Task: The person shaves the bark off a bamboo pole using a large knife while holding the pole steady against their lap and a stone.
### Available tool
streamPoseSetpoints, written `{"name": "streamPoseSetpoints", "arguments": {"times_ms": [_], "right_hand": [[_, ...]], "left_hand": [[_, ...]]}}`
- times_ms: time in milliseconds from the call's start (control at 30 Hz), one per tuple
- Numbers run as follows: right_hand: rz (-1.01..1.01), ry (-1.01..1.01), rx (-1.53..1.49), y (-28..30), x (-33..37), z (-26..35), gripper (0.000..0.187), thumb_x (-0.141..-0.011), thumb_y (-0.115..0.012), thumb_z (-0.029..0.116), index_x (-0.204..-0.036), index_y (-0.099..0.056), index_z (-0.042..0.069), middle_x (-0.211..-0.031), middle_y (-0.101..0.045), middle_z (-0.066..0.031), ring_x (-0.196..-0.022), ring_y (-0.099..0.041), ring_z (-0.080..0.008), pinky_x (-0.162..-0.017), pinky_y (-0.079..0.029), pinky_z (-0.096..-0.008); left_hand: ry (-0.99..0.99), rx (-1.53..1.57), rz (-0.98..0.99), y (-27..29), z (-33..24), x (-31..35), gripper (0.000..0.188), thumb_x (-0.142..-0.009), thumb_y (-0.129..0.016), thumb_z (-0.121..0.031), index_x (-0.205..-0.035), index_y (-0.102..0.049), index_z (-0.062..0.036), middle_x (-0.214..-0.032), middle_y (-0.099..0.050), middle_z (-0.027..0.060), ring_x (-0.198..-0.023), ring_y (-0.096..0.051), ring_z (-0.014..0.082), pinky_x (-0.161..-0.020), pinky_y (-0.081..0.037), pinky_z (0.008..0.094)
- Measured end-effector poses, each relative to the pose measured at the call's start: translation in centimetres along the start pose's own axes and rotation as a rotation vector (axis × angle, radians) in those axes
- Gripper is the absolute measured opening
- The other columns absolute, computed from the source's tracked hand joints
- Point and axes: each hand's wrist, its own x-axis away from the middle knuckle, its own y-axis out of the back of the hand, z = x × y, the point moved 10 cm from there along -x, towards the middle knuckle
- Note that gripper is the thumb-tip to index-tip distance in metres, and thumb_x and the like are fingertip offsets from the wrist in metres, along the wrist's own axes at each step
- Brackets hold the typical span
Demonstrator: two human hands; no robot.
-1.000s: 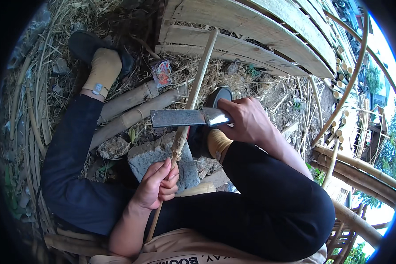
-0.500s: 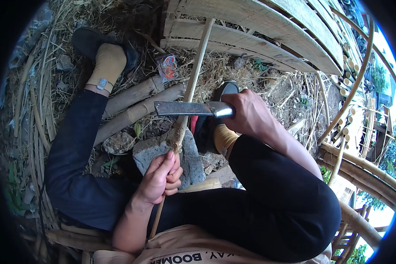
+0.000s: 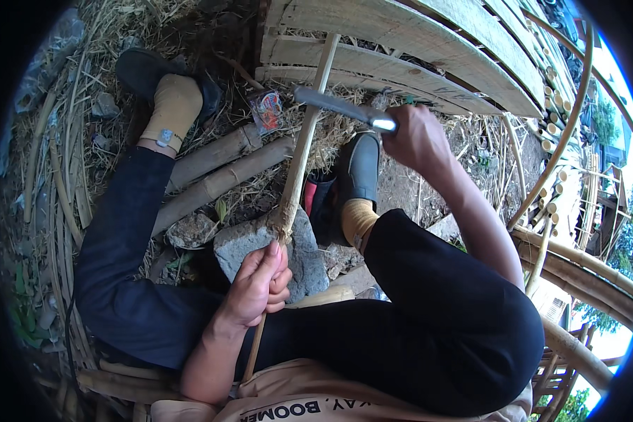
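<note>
A long pale bamboo strip point(image 3: 304, 144) runs from my lap up to the wooden slats, crossing over a grey stone block point(image 3: 250, 243). My left hand point(image 3: 259, 285) is closed around its lower part, the thumb lying along it just below a rough, frayed knot. Gripped in my right hand point(image 3: 418, 137) is a machete-like knife with a flat metal blade point(image 3: 337, 105). The blade lies across the strip's upper part in this view; whether it touches cannot be made out. My fingers hide most of the knife's handle.
Wooden slats point(image 3: 401, 42) stand at the far side. Thick bamboo poles point(image 3: 221, 184) lie left of the stone, near a crumpled red wrapper point(image 3: 267, 112). A red and black object point(image 3: 318, 193) sits beside my right shoe point(image 3: 359, 169). Stacked bamboo point(image 3: 559, 183) is at the right.
My right hand has moved up and away with the knife, from just above the knot to farther along the strip. My left hand and the strip stay nearly still.
</note>
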Motion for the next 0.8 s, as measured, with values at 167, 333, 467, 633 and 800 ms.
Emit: {"name": "streamPoseSetpoints", "arguments": {"times_ms": [167,333,467,633,800], "right_hand": [[0.004,0.021,-0.070,0.4,-0.7,-0.6,0.018,-0.077,-0.066,0.016,-0.088,-0.073,0.003,-0.074,-0.069,-0.0226,-0.071,-0.069,-0.0411,-0.071,-0.057,-0.0485],[0.102,0.131,-0.119,0.4,2.4,2.9,0.016,-0.081,-0.068,0.019,-0.087,-0.073,0.005,-0.071,-0.068,-0.0196,-0.070,-0.070,-0.0385,-0.069,-0.057,-0.0471],[0.278,0.207,-0.168,-1.0,4.6,5.7,0.018,-0.080,-0.069,0.020,-0.087,-0.073,0.005,-0.071,-0.068,-0.0199,-0.070,-0.069,-0.0402,-0.069,-0.057,-0.0485],[0.242,0.152,-0.112,-2.0,4.9,4.5,0.016,-0.073,-0.069,0.016,-0.085,-0.073,0.005,-0.073,-0.068,-0.0212,-0.073,-0.069,-0.0411,-0.070,-0.057,-0.0486],[0.131,0.199,-0.090,-1.1,3.7,4.6,0.015,-0.067,-0.068,0.014,-0.076,-0.069,0.002,-0.069,-0.066,-0.0222,-0.068,-0.066,-0.0417,-0.068,-0.055,-0.0475]], "left_hand": [[-0.007,0.037,0.021,0.1,-0.1,0.0,0.042,-0.111,-0.033,-0.042,-0.078,-0.037,-0.0155,-0.056,-0.026,-0.0078,-0.041,-0.017,0.0006,-0.036,-0.013,0.0211],[-0.033,-0.003,-0.047,0.3,0.1,-0.2,0.042,-0.111,-0.036,-0.041,-0.079,-0.039,-0.0140,-0.057,-0.026,-0.0077,-0.041,-0.019,0.0010,-0.037,-0.014,0.0215],[-0.075,-0.050,-0.106,0.6,0.1,-0.2,0.040,-0.111,-0.038,-0.039,-0.079,-0.040,-0.0135,-0.058,-0.027,-0.0075,-0.041,-0.020,0.0011,-0.037,-0.015,0.0212],[-0.075,-0.106,-0.141,0.4,0.2,-0.4,0.038,-0.111,-0.039,-0.036,-0.079,-0.039,-0.0136,-0.059,-0.030,-0.0075,-0.041,-0.023,0.0007,-0.036,-0.018,0.0207],[-0.077,-0.118,-0.148,0.6,0.0,-0.3,0.037,-0.111,-0.038,-0.035,-0.080,-0.039,-0.0140,-0.059,-0.031,-0.0079,-0.042,-0.024,0.0003,-0.036,-0.019,0.0202]]}}
